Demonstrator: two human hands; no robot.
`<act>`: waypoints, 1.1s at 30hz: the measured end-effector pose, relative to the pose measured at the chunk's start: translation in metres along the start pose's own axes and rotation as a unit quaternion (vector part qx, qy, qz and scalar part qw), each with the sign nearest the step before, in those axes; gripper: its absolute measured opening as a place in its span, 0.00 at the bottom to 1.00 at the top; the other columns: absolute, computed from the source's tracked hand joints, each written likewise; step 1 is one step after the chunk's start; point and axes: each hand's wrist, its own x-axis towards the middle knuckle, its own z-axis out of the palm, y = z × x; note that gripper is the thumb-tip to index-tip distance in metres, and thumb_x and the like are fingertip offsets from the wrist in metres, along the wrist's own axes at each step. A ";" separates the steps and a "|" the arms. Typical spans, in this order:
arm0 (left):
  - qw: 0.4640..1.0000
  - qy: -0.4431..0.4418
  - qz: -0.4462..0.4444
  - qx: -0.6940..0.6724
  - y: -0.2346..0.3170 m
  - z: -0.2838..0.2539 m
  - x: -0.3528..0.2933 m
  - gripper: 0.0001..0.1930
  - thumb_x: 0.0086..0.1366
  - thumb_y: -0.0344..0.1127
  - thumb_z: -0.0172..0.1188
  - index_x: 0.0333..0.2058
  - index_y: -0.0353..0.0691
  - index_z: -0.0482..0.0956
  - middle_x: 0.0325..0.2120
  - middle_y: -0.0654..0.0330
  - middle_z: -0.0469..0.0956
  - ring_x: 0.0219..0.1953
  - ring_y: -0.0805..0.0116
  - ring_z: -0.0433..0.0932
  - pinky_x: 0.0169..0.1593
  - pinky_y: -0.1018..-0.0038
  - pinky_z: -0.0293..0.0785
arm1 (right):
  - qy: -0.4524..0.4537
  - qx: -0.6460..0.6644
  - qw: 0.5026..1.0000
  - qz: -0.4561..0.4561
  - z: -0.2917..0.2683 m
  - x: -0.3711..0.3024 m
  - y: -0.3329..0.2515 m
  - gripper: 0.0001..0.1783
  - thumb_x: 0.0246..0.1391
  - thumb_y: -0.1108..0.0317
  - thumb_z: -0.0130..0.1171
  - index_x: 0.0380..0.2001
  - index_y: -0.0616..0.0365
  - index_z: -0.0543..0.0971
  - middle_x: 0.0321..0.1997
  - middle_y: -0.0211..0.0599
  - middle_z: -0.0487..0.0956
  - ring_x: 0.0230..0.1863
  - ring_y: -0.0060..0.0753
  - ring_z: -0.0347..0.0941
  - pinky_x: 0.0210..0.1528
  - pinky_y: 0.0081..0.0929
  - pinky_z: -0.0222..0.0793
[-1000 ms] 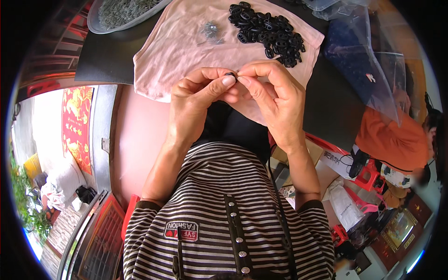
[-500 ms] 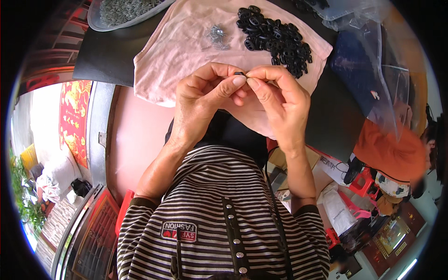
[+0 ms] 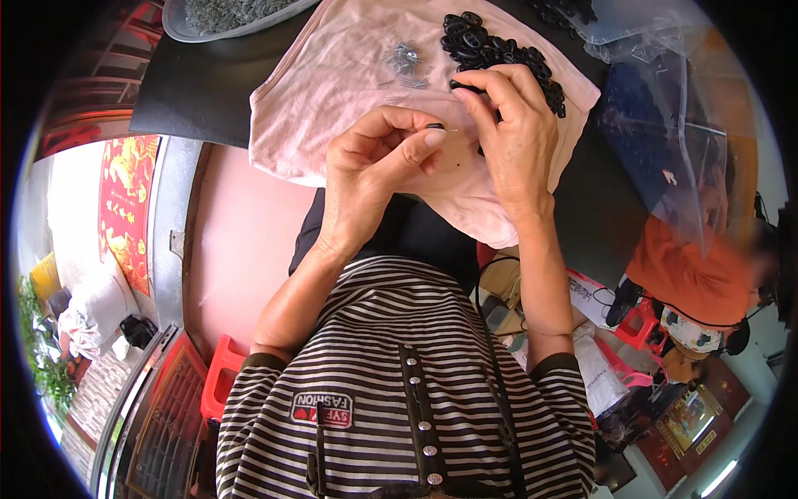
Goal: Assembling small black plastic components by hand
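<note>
Between the thumb and index finger of my left hand (image 3: pixel 374 154) is a small black oval piece (image 3: pixel 435 126), and a thin metal pin (image 3: pixel 451 130) sticks out from it to the right. My right hand (image 3: pixel 515 125) is farther off, at the near left side of a pile of black oval pieces (image 3: pixel 486 43). Its thumb and index finger pinch another black oval piece, mostly hidden by the fingers. Left of the pile lies a small heap of thin metal pins (image 3: pixel 403 60). All this is on a pink cloth (image 3: pixel 312 96).
The cloth covers part of a black table (image 3: pixel 195 91). A clear tub (image 3: pixel 176 32) full of metal pins stands at the far left. Clear plastic bags (image 3: pixel 665 100) hang at the right. A person in an orange top (image 3: pixel 690 270) sits beyond. A red stool (image 3: pixel 220 374) is at the lower left.
My right hand has left the left hand and moved up and right to the black pile, where it pinches a piece. The left hand keeps its piece, with the pin now showing.
</note>
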 end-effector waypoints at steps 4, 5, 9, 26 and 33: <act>1.000 -0.009 0.007 -0.002 0.003 -0.001 -0.001 0.09 0.61 0.29 0.61 0.38 0.31 0.77 0.27 0.62 0.78 0.29 0.77 0.76 0.37 0.83 0.72 | 0.009 -0.020 0.999 -0.039 0.001 -0.005 -0.003 0.07 0.45 0.74 0.62 0.31 0.54 0.79 0.31 0.33 0.75 0.32 0.38 0.73 0.33 0.31 0.69; 1.000 -0.012 -0.008 -0.009 0.005 -0.001 -0.001 0.08 0.61 0.29 0.60 0.38 0.31 0.77 0.27 0.61 0.78 0.30 0.77 0.76 0.37 0.83 0.72 | 0.009 -0.024 0.999 -0.039 0.001 -0.007 -0.003 0.07 0.45 0.74 0.62 0.31 0.55 0.78 0.31 0.34 0.75 0.33 0.39 0.73 0.33 0.31 0.70; 0.999 -0.012 -0.013 -0.037 0.003 -0.003 -0.003 0.08 0.61 0.30 0.60 0.37 0.31 0.77 0.26 0.61 0.78 0.29 0.76 0.76 0.39 0.82 0.72 | 0.014 -0.020 0.999 -0.025 0.000 -0.010 -0.001 0.08 0.46 0.74 0.61 0.33 0.58 0.78 0.30 0.35 0.76 0.31 0.32 0.73 0.32 0.26 0.70; 0.999 -0.007 0.051 0.001 0.013 0.001 -0.020 0.09 0.59 0.30 0.62 0.36 0.32 0.78 0.26 0.61 0.78 0.27 0.75 0.75 0.34 0.81 0.70 | -0.096 0.562 0.775 0.273 -0.038 -0.031 -0.033 0.12 0.54 0.69 0.61 0.40 0.64 0.77 0.35 0.29 0.78 0.33 0.16 0.72 0.28 0.12 0.67; 0.999 0.003 0.050 -0.004 0.015 -0.001 -0.026 0.09 0.59 0.31 0.62 0.36 0.32 0.77 0.26 0.61 0.78 0.27 0.75 0.75 0.35 0.80 0.70 | -0.107 0.585 0.754 0.279 -0.037 -0.036 -0.038 0.14 0.55 0.69 0.59 0.44 0.61 0.77 0.35 0.27 0.77 0.32 0.13 0.71 0.28 0.11 0.68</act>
